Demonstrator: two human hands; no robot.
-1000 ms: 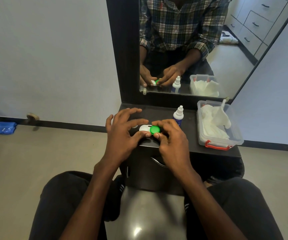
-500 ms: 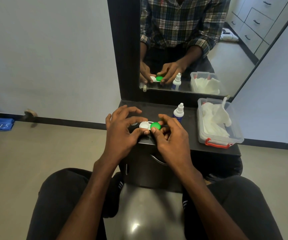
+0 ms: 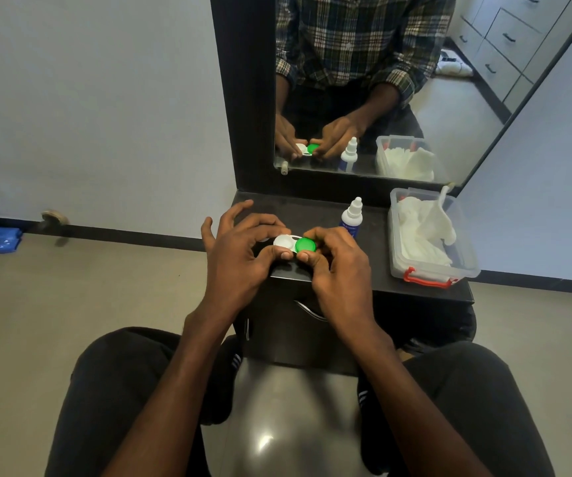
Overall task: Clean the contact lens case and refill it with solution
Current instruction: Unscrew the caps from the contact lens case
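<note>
Evidently light, stiff and a bit slippery, the contact lens case [image 3: 286, 243] sat near the dresser top's [image 3: 374, 266] front edge, left hand [image 3: 236, 256] pinching its white end, right hand [image 3: 332, 259] closed around the green cap [image 3: 306, 245], best gripped by its rim

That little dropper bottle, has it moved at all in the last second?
No. The dropper bottle stands in the same spot beside the plastic box.
</note>
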